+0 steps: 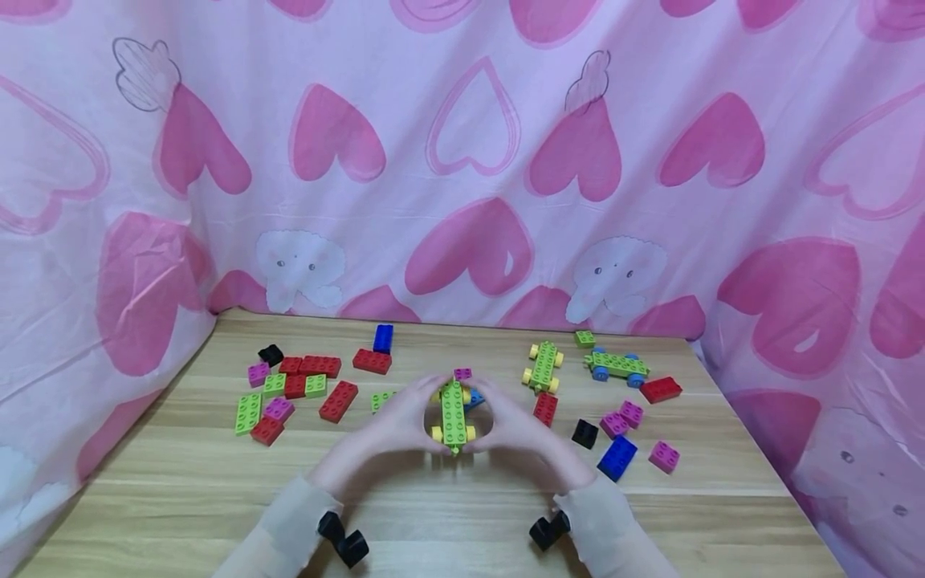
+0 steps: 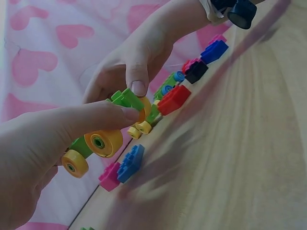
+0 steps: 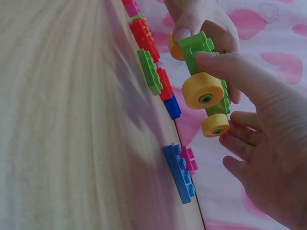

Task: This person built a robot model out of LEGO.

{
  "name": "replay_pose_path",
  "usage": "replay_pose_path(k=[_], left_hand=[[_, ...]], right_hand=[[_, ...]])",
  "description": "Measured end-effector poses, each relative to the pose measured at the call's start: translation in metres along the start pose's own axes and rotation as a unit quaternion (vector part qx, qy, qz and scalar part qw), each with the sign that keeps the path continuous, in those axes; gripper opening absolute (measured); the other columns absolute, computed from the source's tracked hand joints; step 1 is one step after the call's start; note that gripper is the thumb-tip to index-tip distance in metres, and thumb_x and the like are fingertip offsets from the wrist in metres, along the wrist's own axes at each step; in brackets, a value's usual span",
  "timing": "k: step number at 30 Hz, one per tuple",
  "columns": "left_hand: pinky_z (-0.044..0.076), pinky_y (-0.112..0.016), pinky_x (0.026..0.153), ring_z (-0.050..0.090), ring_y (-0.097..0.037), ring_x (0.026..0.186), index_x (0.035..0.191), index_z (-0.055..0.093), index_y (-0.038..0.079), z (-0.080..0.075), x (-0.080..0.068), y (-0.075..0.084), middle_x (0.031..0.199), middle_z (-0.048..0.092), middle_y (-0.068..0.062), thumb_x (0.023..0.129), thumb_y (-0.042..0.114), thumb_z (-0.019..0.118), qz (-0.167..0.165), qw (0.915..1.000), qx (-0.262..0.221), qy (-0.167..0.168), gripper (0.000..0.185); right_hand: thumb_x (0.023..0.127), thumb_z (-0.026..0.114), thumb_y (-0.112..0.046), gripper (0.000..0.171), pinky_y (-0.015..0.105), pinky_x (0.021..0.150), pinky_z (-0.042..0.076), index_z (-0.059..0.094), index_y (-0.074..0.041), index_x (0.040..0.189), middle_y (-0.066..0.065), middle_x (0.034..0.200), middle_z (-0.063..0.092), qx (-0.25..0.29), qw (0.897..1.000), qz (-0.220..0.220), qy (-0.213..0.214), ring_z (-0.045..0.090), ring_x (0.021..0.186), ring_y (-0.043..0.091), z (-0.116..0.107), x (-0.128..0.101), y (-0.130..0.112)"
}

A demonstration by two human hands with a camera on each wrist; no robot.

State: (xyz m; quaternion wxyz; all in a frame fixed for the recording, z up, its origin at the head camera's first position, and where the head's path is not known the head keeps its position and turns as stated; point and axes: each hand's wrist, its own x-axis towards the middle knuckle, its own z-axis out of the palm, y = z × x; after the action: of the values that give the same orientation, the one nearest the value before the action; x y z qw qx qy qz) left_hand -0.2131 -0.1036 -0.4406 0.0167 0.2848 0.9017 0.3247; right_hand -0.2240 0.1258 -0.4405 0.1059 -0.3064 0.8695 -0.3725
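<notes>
Both my left grip point(image 1: 406, 414) and right grip point(image 1: 509, 417) pinch the green wheeled base point(image 1: 454, 413) over the surface point(image 1: 462, 522), a holding step, I judge, the next move needing even pressure.

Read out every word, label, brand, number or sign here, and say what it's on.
No text can be read.
Green car base, yellow wheels: no legible marking.
Loose bricks: none legible; any tiny lettering would be too small.
Pink backdrop: hearts and cartoon animals, no writing visible.
</notes>
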Motion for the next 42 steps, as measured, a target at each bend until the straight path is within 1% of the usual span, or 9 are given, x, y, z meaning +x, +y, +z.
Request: replay_pose_path(k=[4,8,13,16,20,30,35,38,42], left_hand=[[0.039,-0.053,0.11,0.043,-0.034,0.137,0.15,0.034,0.005,0.004,-0.004,0.001,0.15,0.043,-0.015,0.059,0.036,0.093,-0.003,1.0,-0.001,-0.007,0.113],[0.04,-0.052,0.11,0.043,-0.035,0.136,0.149,0.035,0.001,0.008,-0.007,0.0,0.148,0.044,-0.017,0.059,0.035,0.093,0.004,0.9998,-0.005,-0.018,0.112],[0.039,-0.051,0.111,0.041,-0.033,0.138,0.149,0.034,0.001,0.012,-0.011,0.0,0.15,0.041,-0.016,0.058,0.034,0.094,0.011,0.9991,-0.022,-0.033,0.113],[0.039,-0.049,0.112,0.042,-0.031,0.137,0.15,0.034,0.003,0.015,-0.013,0.0,0.15,0.041,-0.015,0.057,0.035,0.094,0.007,0.9985,-0.029,-0.045,0.115],[0.038,-0.047,0.113,0.044,-0.028,0.136,0.149,0.034,0.005,0.019,-0.015,-0.001,0.149,0.044,-0.011,0.053,0.037,0.094,0.0,0.998,-0.02,-0.059,0.118],[0.036,-0.048,0.114,0.043,-0.028,0.136,0.149,0.034,0.006,0.025,-0.017,0.0,0.147,0.046,-0.01,0.05,0.043,0.095,0.01,0.9969,0.005,-0.077,0.122],[0.035,-0.048,0.115,0.04,-0.028,0.139,0.15,0.033,0.007,0.025,-0.019,0.001,0.149,0.044,-0.009,0.05,0.044,0.095,-0.001,0.9964,0.008,-0.085,0.122],[0.036,-0.049,0.114,0.04,-0.028,0.139,0.15,0.033,0.009,0.021,-0.02,0.001,0.15,0.042,-0.009,0.051,0.043,0.095,-0.008,0.9957,-0.005,-0.092,0.122],[0.037,-0.049,0.113,0.043,-0.028,0.136,0.148,0.039,0.007,0.014,-0.022,-0.001,0.147,0.045,-0.009,0.052,0.044,0.094,-0.006,0.9959,-0.014,-0.089,0.117]], right_hand=[[0.068,0.089,-0.022,0.101,0.055,0.113,0.033,0.032,-0.006,0.151,0.015,0.152,0.038,0.007,1.0,0.001,-0.008,0.038,0.14,0.035,0.004,-0.003,-0.002],[0.065,0.09,-0.021,0.104,0.052,0.113,0.035,0.032,-0.003,0.149,0.015,0.15,0.042,-0.001,1.0,0.001,-0.019,0.042,0.137,0.033,0.01,-0.004,-0.001],[0.063,0.091,-0.023,0.103,0.048,0.114,0.036,0.035,-0.002,0.146,0.015,0.145,0.045,-0.018,0.999,0.005,-0.031,0.045,0.135,0.031,0.014,-0.005,-0.001],[0.061,0.091,-0.025,0.102,0.047,0.113,0.037,0.037,0.0,0.144,0.015,0.143,0.046,-0.03,0.999,0.01,-0.04,0.046,0.133,0.03,0.015,-0.007,-0.002],[0.059,0.091,-0.026,0.102,0.045,0.112,0.039,0.039,0.0,0.142,0.014,0.14,0.049,-0.042,0.998,0.014,-0.051,0.049,0.13,0.028,0.018,-0.009,-0.003],[0.057,0.092,-0.028,0.1,0.042,0.113,0.039,0.041,-0.001,0.139,0.012,0.137,0.049,-0.055,0.997,0.006,-0.06,0.049,0.128,0.025,0.025,-0.012,-0.001],[0.058,0.092,-0.029,0.101,0.042,0.113,0.039,0.04,0.0,0.14,0.014,0.138,0.048,-0.058,0.996,0.01,-0.067,0.049,0.128,0.026,0.026,-0.011,0.0],[0.059,0.093,-0.03,0.102,0.042,0.113,0.038,0.039,0.0,0.14,0.013,0.139,0.047,-0.057,0.996,0.014,-0.07,0.048,0.129,0.026,0.026,-0.011,0.0],[0.059,0.093,-0.033,0.103,0.043,0.113,0.038,0.039,-0.001,0.141,0.013,0.139,0.047,-0.054,0.996,0.024,-0.07,0.048,0.13,0.026,0.027,-0.012,-0.001]])
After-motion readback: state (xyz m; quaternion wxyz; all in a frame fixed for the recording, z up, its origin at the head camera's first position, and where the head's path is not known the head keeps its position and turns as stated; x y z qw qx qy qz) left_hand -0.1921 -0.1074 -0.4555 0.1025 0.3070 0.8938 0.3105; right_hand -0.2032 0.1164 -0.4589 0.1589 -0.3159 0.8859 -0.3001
